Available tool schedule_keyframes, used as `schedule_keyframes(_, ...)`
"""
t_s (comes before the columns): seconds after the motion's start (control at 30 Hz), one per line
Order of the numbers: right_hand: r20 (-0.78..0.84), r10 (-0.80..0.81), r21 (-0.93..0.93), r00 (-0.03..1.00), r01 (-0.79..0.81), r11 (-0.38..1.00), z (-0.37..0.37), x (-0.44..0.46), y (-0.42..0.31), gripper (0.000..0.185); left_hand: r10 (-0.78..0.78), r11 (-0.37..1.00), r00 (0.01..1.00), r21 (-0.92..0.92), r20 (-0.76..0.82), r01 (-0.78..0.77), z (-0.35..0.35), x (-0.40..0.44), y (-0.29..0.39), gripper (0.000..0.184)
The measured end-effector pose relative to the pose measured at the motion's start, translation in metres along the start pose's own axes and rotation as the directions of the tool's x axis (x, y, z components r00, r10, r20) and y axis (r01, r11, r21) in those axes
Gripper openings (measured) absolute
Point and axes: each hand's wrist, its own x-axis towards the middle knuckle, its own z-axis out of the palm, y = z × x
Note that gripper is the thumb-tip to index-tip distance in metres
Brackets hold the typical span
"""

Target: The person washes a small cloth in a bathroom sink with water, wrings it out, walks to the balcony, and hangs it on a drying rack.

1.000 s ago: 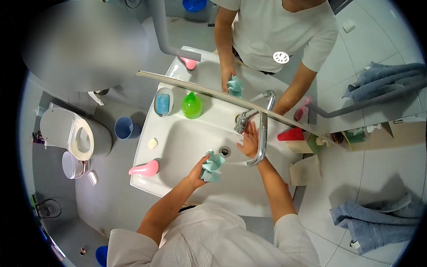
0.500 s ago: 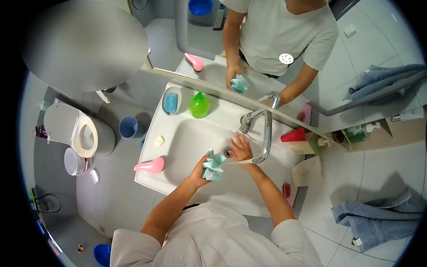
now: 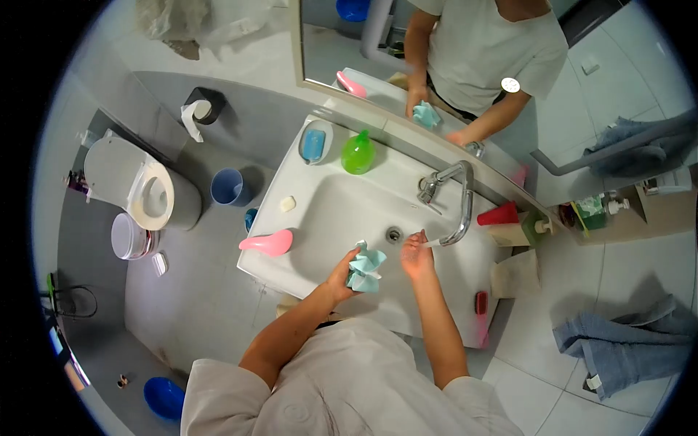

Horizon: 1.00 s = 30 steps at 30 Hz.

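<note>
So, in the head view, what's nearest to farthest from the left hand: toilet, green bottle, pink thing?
From the left hand:
1. Pink thing, left rim of the sink
2. Green bottle, at its back
3. Toilet, far left

Has the cloth (image 3: 366, 270) in the left hand (image 3: 340, 281) above the sink (image 3: 334, 211), bottle (image 3: 358, 154) behind, left of the faucet (image 3: 467, 200), toilet (image 3: 137, 198) far left, towel (image 3: 632, 347) far right.

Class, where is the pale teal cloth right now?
In the head view, the pale teal cloth is in the left hand over the sink, to the lower left of the drain.
</note>
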Motion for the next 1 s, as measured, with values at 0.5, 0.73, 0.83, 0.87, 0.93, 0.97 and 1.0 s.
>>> schedule_keyframes(0.5, 0.22, -0.41, -0.961, 0.885, 0.268, 0.063, 0.095, 0.099, 0.105, 0.071, 0.109, 0.99, 0.993, -0.085, -0.033, -0.112, -0.036, -0.08, 0.027, 0.045)
schedule_keyframes(0.73, 0.724, -0.447, -0.658, 0.525, 0.334, -0.675, 0.158, 0.17, 0.131, 0.093, 0.052, 0.996, 0.999, -0.075, 0.015, -0.051, -0.047, -0.087, 0.031, 0.048)
schedule_keyframes(0.83, 0.664, -0.485, -0.7, 0.569, 0.244, -0.671, 0.152, 0.181, 0.126, 0.079, 0.018, 0.999, 1.0, -0.045, 0.011, -0.018, -0.043, -0.091, 0.036, 0.046)
schedule_keyframes(0.87, 0.666, -0.483, -0.694, 0.568, 0.235, -0.68, 0.15, 0.181, 0.12, 0.076, 0.005, 0.999, 1.0, -0.033, 0.02, -0.005, -0.043, -0.092, 0.038, 0.046)
schedule_keyframes(0.93, 0.695, -0.475, -0.674, 0.54, 0.258, -0.692, 0.143, 0.166, 0.107, 0.074, -0.016, 0.999, 0.999, -0.029, 0.038, 0.017, -0.044, -0.09, 0.041, 0.046)
schedule_keyframes(0.97, 0.71, -0.469, -0.663, 0.526, 0.272, -0.698, 0.141, 0.158, 0.1, 0.073, -0.024, 0.999, 0.999, -0.029, 0.046, 0.025, -0.044, -0.088, 0.042, 0.046)
schedule_keyframes(1.0, 0.706, -0.483, -0.665, 0.518, 0.25, -0.704, 0.141, 0.155, 0.089, 0.074, -0.02, 1.0, 0.999, -0.02, 0.049, 0.021, -0.044, -0.085, 0.042, 0.046)
